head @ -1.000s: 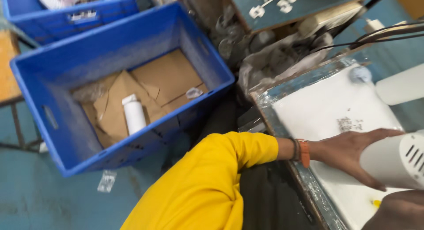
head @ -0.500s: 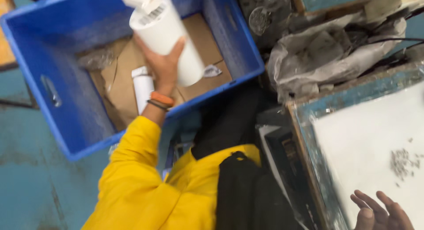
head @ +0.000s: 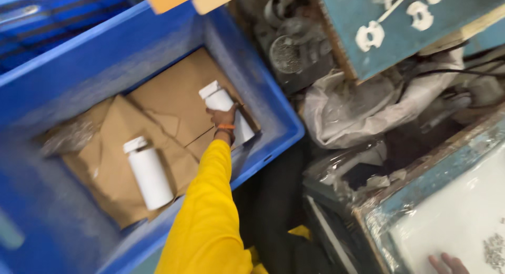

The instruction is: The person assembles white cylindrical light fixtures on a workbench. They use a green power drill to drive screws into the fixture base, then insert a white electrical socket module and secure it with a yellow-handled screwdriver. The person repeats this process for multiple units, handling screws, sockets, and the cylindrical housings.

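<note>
Left hand [head: 223, 117] reached deep into the blue bin [head: 273, 121], fingers wrapped around a white bottle [head: 226, 113] resting against the cardboard lining [head: 168, 100]; not yet released. A second white bottle [head: 147, 171] already lay there. Right hand [head: 447, 263] rested at the white counter [head: 452, 221], fingers barely visible, state unclear.

Crumpled plastic sheet [head: 357, 113], blue board [head: 400, 26]
</note>
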